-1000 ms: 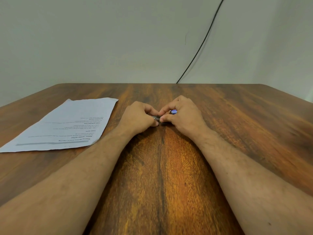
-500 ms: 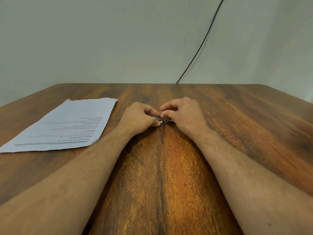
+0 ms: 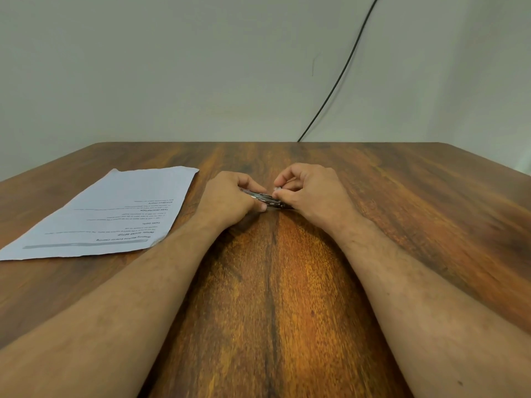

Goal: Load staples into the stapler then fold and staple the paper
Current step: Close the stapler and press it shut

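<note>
The stapler (image 3: 265,200), a small dark metal one, sits just above the middle of the frame, low over the wooden table (image 3: 287,297). Only a thin, shiny strip of it shows between the two hands; whether it touches the tabletop cannot be told, and its far end is hidden.

The left hand (image 3: 230,201) closes round the stapler's left end, fingers curled over it and the thumb tip pressed against its near edge. The right hand (image 3: 311,191) holds the stapler's right end with its lower fingers curled round it. Its thumb and forefinger are bent together above the stapler, pinching something small and pale; it is too small to make out what that is.

Both forearms run from the lower corners of the frame up toward the centre, bare.

The paper (image 3: 109,214) lies flat and unfolded on the table at the left of the frame, well apart from the stapler, its near-right corner just beside the left forearm. It is a white printed sheet, its text upside down from this view.

Behind the table stands a plain pale wall (image 3: 172,67). A black cable (image 3: 342,73) runs down it from the upper right to the table's far edge.
</note>
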